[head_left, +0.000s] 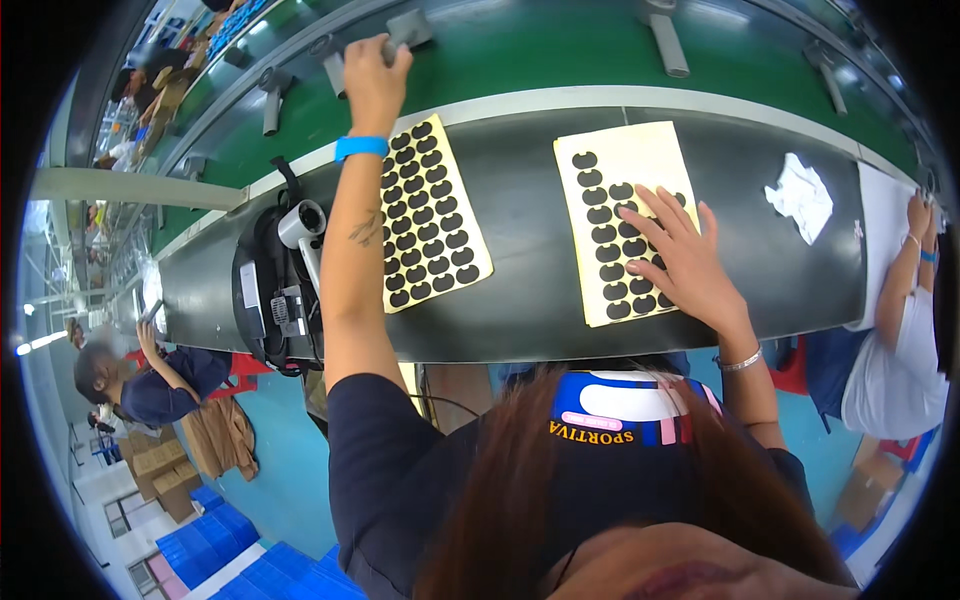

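Note:
My left hand (376, 85), with a blue band at its wrist, reaches over the green conveyor belt. Its fingers and thumb close round a grey hair dryer (411, 28), whose handle is mostly hidden by the hand. My right hand (688, 262) lies with fingers spread on a pale yellow sheet (640, 150) of black oval stickers, covering part of the rows. Several places along the top of that sheet are bare. Below my left forearm, a second yellow sheet (480, 250) carries full rows of the same black stickers; the forearm hides its left edge.
More grey hair dryers (668, 40) lie along the belt. At the dark table's left are a black bag (258, 290) and a light-coloured hair dryer (301, 224). Crumpled white paper (803, 198) sits right. Other people sit at both ends (895, 350).

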A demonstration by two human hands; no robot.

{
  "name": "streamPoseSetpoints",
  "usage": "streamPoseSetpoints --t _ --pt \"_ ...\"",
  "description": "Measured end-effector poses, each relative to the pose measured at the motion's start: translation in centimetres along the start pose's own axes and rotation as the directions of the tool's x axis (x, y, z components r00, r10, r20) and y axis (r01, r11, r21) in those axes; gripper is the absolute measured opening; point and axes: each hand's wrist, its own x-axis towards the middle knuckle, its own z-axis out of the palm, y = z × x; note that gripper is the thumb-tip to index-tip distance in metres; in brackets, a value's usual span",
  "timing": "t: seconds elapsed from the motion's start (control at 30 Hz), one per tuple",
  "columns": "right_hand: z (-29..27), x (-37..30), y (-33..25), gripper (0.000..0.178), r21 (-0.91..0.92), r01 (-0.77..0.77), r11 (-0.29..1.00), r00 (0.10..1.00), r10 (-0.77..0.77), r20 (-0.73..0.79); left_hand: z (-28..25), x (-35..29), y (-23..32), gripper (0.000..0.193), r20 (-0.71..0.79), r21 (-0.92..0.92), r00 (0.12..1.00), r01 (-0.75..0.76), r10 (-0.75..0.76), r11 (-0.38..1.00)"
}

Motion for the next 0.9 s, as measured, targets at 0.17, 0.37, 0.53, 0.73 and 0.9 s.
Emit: streamPoseSetpoints --t 0.17,0.37,0.53,0.73,0.9 --pt "-1.6 3.0 -1.2 0.023 0.196 -0.017 0.980 0.972 0.062 -0.228 -7.0 2.1 10.3 0.029 -0.161 -0.212 0.986 -0.004 -0.031 0.977" --pt "4.5 8.7 0.9 0.014 0.315 -0.093 0.944 0.876 0.228 -0.424 -11.7 -1.5 18.6 0.033 -0.189 -0.469 0.977 -0.004 -0.097 0.883" --pt "4.6 9.0 0.9 0.012 0.313 -0.044 0.949 0.874 0.189 -0.448 -11.6 -3.9 20.4 0.035 -0.135 -0.552 0.981 0.041 -0.138 0.833" --pt "3.7 8.9 0.6 0.009 0.379 -0.032 0.925 0.893 0.197 -0.404 -10.4 -4.5 21.9 0.037 -0.125 -0.604 0.978 0.061 -0.170 0.795" --pt "2.9 8.5 1.6 0.005 0.584 0.090 0.807 0.949 0.108 -0.296 -9.6 -4.4 22.5 0.037 -0.105 -0.615 0.977 0.084 -0.187 0.784"
